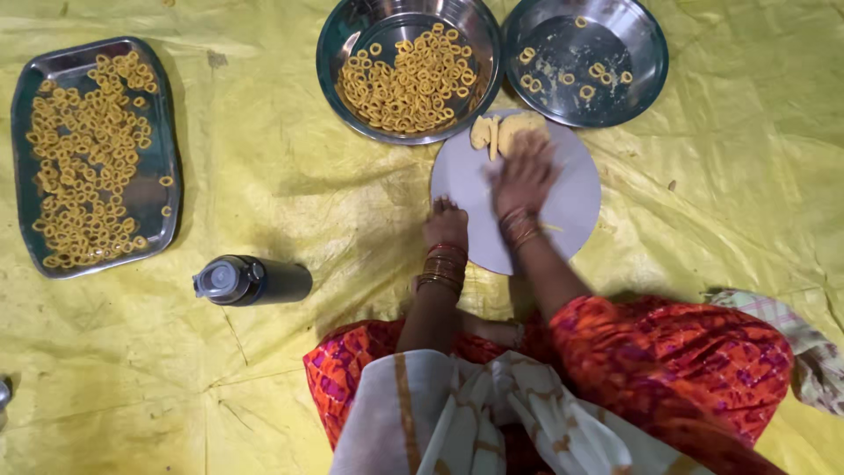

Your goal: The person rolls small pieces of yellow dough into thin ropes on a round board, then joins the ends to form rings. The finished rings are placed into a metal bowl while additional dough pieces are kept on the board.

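On the round white board (pixel 563 207), the right hand (pixel 525 176) rolls yellow dough (pixel 505 132) with flat, spread fingers; light, even pressure seems best. The left hand (pixel 446 224) steadies the board's edge, fingers curled.

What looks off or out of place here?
The dark bottle lies on its side on the yellow sheet, away from the dishes. A few dough rings sit apart from the pile in the rectangular tray. Nothing spilled.

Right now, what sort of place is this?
Probably a home floor set up for snack making: a yellow sheet spread out, a tray and bowl of dough rings, a round board.
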